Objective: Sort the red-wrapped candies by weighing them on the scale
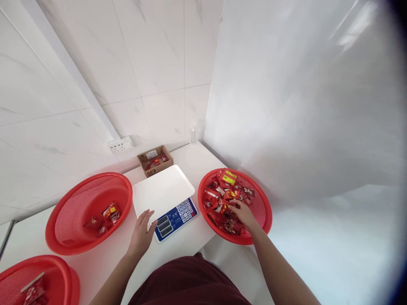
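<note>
My left hand (142, 235) rests at the lower left corner of a white and blue digital scale (177, 220), fingers spread and nothing in them. The scale's white pan (163, 188) is bare. To the right stands a red plastic basket (266, 220) holding many small red wrapped packets (219, 218). My right hand (244, 217) reaches in over its front side, with thumb and fingertips closed at a red packet (225, 203) on the pile. The fingers partly hide that packet. A larger packet with a yellow label (229, 177) lies toward the basket's back.
Another red basket (68, 207) with a few red packets stands left of the scale. A third red basket (65, 275) is cut off at lower left. Behind the scale sits a cardboard box (155, 170); a clear bottle (193, 136) stands in the corner. Walls border the table.
</note>
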Demonstrator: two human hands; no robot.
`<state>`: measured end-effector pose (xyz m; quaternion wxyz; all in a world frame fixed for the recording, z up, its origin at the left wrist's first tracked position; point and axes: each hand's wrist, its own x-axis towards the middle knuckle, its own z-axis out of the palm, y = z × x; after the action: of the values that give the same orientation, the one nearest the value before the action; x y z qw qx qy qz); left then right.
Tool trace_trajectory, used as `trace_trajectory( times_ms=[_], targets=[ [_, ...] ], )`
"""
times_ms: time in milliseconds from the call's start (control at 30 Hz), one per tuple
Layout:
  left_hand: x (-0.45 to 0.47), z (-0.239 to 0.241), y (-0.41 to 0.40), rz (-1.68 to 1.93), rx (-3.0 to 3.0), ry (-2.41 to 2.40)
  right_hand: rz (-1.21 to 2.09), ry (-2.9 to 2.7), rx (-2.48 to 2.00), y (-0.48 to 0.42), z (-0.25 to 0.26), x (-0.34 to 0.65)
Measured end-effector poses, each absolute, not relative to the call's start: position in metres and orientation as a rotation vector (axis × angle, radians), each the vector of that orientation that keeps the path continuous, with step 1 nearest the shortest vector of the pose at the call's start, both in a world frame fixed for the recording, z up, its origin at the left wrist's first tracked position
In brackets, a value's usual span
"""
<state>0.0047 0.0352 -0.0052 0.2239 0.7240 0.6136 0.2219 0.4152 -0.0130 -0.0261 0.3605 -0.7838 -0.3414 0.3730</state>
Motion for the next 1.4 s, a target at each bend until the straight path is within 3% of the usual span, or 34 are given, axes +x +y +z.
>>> trace_trajectory(
  times_ms=[333,500,733,1100,1400],
  targets=[
    [0.018,0.013,0.032,0.673,1.842,1.642,1.051,-0.239,-1.643,-0.016,-0.014,0.436],
    [0.04,0.03,0.022,0.618,1.522,1.559,1.171,-0.295,-1.562,-0.014,0.001,0.41],
    [0.106,0.054,0.014,0.501,1.096,1.071,1.473,-0.73,-1.353,0.002,0.045,0.284],
    [0.099,0.053,0.016,0.499,0.597,0.96,1.521,-0.753,-1.373,0.012,0.039,0.233],
    [0.091,0.048,0.018,0.549,0.797,1.112,1.783,-0.577,-1.297,0.016,0.03,0.215]
  ],
)
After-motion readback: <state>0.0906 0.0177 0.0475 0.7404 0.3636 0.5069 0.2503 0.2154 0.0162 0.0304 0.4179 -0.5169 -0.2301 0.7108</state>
